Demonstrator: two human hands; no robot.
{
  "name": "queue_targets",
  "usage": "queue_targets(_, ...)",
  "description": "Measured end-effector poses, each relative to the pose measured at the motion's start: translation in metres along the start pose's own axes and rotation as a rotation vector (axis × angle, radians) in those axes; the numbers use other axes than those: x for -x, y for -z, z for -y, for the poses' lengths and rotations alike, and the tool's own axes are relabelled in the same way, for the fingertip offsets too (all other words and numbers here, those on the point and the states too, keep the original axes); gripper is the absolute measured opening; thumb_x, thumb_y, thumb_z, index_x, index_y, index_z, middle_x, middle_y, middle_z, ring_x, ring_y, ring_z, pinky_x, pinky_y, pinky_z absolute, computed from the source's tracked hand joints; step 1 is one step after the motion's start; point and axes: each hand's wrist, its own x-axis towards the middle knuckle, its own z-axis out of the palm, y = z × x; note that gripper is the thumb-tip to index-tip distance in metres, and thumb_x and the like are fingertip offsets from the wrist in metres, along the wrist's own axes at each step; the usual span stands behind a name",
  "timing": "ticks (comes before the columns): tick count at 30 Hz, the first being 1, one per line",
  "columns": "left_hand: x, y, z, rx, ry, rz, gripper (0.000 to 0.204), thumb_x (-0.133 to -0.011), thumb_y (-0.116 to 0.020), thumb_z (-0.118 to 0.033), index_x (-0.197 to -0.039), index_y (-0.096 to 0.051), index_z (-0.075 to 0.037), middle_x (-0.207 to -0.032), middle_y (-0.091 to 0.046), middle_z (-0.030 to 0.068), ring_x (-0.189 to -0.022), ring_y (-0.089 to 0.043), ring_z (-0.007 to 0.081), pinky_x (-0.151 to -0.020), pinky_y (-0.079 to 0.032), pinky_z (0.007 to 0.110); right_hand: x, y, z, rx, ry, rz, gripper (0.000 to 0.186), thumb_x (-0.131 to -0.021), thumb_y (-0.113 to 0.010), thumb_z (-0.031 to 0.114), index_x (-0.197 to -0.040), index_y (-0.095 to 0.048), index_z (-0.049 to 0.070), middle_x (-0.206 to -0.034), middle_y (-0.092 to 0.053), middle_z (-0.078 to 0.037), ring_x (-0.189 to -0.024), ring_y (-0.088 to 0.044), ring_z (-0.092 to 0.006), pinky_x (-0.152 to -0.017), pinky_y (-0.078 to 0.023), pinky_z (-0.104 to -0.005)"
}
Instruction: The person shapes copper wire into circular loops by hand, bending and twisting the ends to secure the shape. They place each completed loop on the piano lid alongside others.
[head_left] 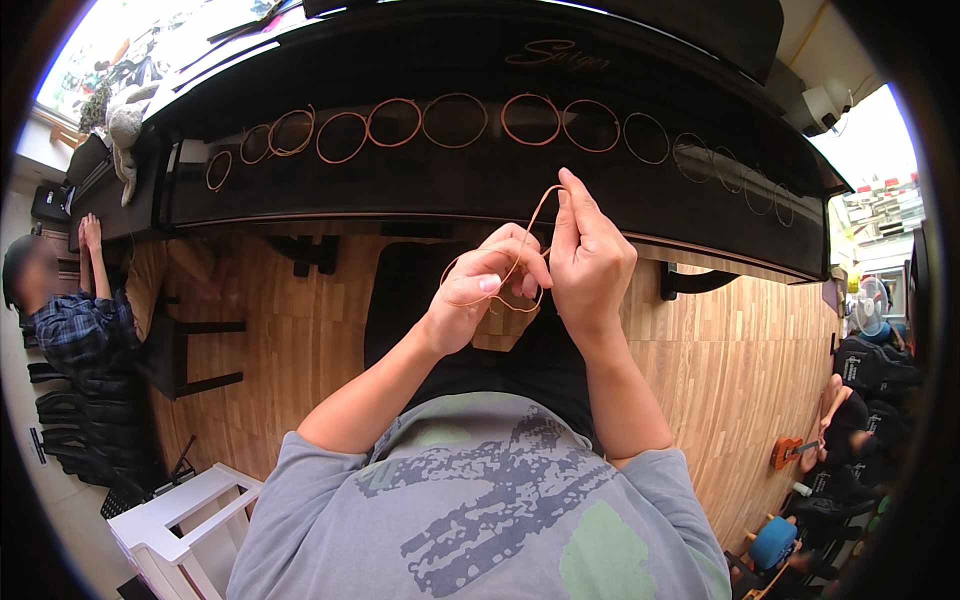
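Note:
My left hand (pixel 478 285) has its fingers curled around the looped part of a thin copper-coloured string (pixel 541 207), which looks like a guitar string. Raised slightly higher beside it, my right hand (pixel 592 250) pinches the string's upper bend between thumb and fingertips. Both hands are in front of a glossy black piano (pixel 350 190). Along its dark surface lies a row of coiled strings. Copper-coloured coils, such as one coil (pixel 502 119) near the middle, fill much of the row; thinner, paler coils (pixel 668 139) lie toward the right.
A person (pixel 80 310) in a plaid shirt sits at the far left beside a black bench (pixel 190 355). A white slatted piece of furniture (pixel 150 530) stands at lower left. Black bags (pixel 880 365), a fan (pixel 870 303) and a small orange guitar-like instrument (pixel 787 452) are on the right.

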Motion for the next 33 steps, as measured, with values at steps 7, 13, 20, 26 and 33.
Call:
queue_targets(7,0.002,-0.010,-0.005,0.129,0.184,0.027,0.018,-0.093,-0.059,-0.016,-0.095,-0.054,0.001,-0.080,-0.065,0.0104,-0.070,-0.066,0.0178,-0.068,-0.053,0.028,-0.001,0.002,-0.002,0.055,0.015,-0.005,0.026,-0.083,-0.065,0.002,-0.109,-0.068,0.003,-0.061,-0.062,-0.007,-0.047,-0.056,-0.0176,-0.049,-0.044,-0.0287)
queue_targets(13,-0.001,-0.006,-0.008,0.177,0.216,-0.073,0.007,-0.092,-0.058,-0.006,-0.096,-0.056,-0.001,-0.078,-0.062,0.0082,-0.064,-0.062,0.0158,-0.059,-0.051,0.026,-0.003,0.002,-0.003,-0.010,0.023,-0.035,0.025,-0.084,-0.064,0.001,-0.109,-0.068,0.003,-0.063,-0.063,-0.008,-0.047,-0.056,-0.0190,-0.048,-0.044,-0.0284)
queue_targets(20,0.002,-0.006,0.005,0.373,0.057,-0.150,0.036,-0.102,-0.041,-0.029,-0.120,-0.053,0.000,-0.078,-0.045,0.0005,-0.058,-0.045,0.0110,-0.055,-0.037,0.023,-0.003,0.005,0.010,-0.403,-0.411,0.147,0.020,-0.091,-0.061,0.007,-0.108,-0.068,-0.001,-0.071,-0.067,-0.006,-0.050,-0.050,-0.0063,-0.048,-0.041,-0.0220)
queue_targets(26,0.000,-0.005,0.005,0.264,0.027,-0.251,0.043,-0.101,-0.044,-0.022,-0.139,-0.040,0.000,-0.078,-0.044,-0.0015,-0.060,-0.044,0.0077,-0.054,-0.036,0.019,-0.001,0.005,0.007,-0.967,-0.761,0.223,0.021,-0.096,-0.057,0.012,-0.108,-0.067,-0.001,-0.065,-0.055,0.006,-0.051,-0.041,-0.0004,-0.045,-0.032,-0.0171)
queue_targets(33,0.005,-0.015,-0.007,0.339,0.425,-0.301,0.043,-0.093,-0.059,-0.008,-0.132,-0.045,0.003,-0.074,-0.051,-0.0011,-0.058,-0.046,0.0054,-0.054,-0.039,0.020,-0.008,0.004,-0.001,-0.684,-0.572,0.040,0.021,-0.096,-0.057,0.011,-0.110,-0.067,-0.001,-0.063,-0.053,0.005,-0.050,-0.039,0.0007,-0.043,-0.029,-0.0169)
